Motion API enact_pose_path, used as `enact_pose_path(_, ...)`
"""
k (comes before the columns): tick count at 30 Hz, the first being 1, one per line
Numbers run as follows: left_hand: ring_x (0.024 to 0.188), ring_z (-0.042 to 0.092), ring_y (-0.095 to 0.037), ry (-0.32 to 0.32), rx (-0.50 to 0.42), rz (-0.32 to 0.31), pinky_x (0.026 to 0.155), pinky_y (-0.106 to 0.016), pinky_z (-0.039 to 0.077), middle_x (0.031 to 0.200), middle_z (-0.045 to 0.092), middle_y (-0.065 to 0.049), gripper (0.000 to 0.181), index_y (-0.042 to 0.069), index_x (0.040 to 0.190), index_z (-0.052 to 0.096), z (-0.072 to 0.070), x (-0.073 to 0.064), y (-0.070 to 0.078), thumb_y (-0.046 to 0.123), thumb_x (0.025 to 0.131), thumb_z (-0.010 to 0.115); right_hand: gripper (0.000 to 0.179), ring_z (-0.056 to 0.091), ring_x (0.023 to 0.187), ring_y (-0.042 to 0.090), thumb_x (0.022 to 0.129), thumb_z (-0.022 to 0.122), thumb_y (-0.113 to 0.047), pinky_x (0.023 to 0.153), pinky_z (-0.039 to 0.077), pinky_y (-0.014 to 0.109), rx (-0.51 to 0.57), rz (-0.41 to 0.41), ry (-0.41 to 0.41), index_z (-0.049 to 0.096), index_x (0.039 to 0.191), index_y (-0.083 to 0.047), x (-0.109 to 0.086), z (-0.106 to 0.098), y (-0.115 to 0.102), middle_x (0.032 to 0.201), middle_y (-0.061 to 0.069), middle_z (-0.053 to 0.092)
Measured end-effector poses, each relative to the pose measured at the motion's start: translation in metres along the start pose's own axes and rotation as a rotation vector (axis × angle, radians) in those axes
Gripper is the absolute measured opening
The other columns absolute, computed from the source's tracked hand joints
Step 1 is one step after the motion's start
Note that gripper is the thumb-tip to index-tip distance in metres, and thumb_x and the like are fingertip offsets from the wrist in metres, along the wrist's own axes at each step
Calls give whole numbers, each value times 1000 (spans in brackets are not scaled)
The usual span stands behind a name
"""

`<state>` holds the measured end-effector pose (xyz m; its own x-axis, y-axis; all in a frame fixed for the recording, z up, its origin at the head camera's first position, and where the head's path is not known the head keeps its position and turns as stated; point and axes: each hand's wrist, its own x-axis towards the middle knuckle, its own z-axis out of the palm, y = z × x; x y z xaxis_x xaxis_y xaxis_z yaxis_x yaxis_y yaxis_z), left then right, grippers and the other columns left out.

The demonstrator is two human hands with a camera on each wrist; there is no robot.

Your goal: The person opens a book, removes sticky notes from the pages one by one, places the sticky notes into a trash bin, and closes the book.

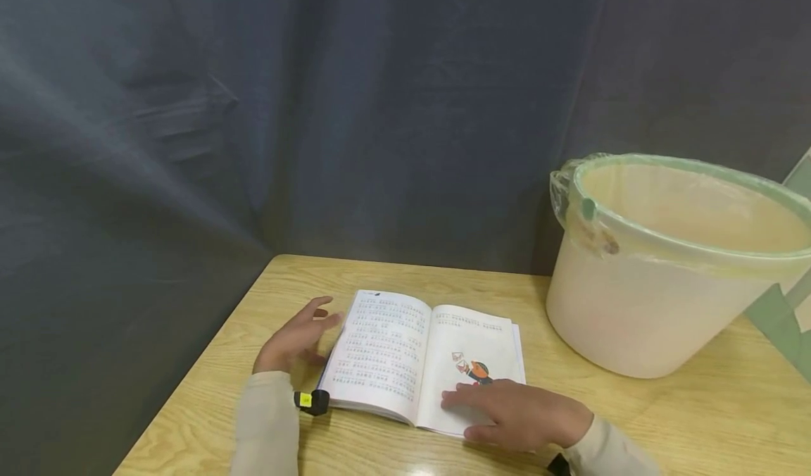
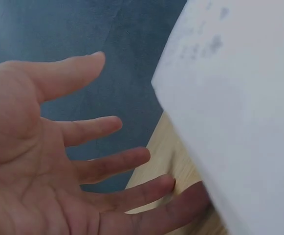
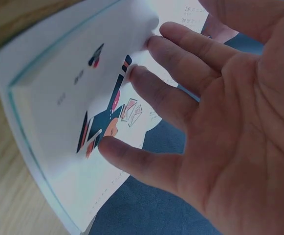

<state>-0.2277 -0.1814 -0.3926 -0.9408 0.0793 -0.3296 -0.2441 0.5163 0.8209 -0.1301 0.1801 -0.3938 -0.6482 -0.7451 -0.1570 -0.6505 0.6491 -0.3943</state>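
Note:
An open book [image 1: 386, 342] lies on the wooden table, its left page full of printed lines and its right page bearing a coloured drawing of a figure. My left hand [image 1: 303, 335] is beside the book's left edge. In the left wrist view that hand [image 2: 49, 147] has its fingers spread, with the little finger's tip near or under the page edge; contact is hard to tell. Over the lower part of the right page lies my right hand [image 1: 516, 412]. Its fingertips touch the drawing [image 3: 105, 120] in the right wrist view, fingers extended and holding nothing.
A large pale bucket [image 1: 640, 307] with a green rim and clear plastic around its lip stands on the table [image 1: 304, 272] to the right of the book. Dark curtain [image 1: 412, 110] hangs behind and to the left. Green material [image 1: 776, 328] shows at the far right.

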Motion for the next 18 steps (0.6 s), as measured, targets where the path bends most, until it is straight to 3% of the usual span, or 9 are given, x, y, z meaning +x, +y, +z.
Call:
enact_pose_path(7,131,49,-44,-5,-20,-11,86,-47,59,154,37,-22,76,18,154,30,0,3,-3,39,92,68,47,54,134,15,98,59,-40,106,48,33,2,1,8,53,143,-24,-3,0,-2,145,-7,56)
enact_pose_path(12,111,61,-34,-36,-67,-4,84,-42,57,140,50,-22,78,17,153,33,-2,2,-8,41,90,71,48,54,135,16,98,59,-40,106,48,34,-3,2,10,53,143,-23,-3,-1,-5,145,-6,56)
enact_pose_path(18,90,68,-23,-146,-176,100,78,-37,57,128,61,-19,85,20,157,22,-13,-1,-8,29,89,74,48,55,132,17,98,60,-39,106,48,36,-20,21,14,52,143,-26,-4,-5,-8,145,-8,56)
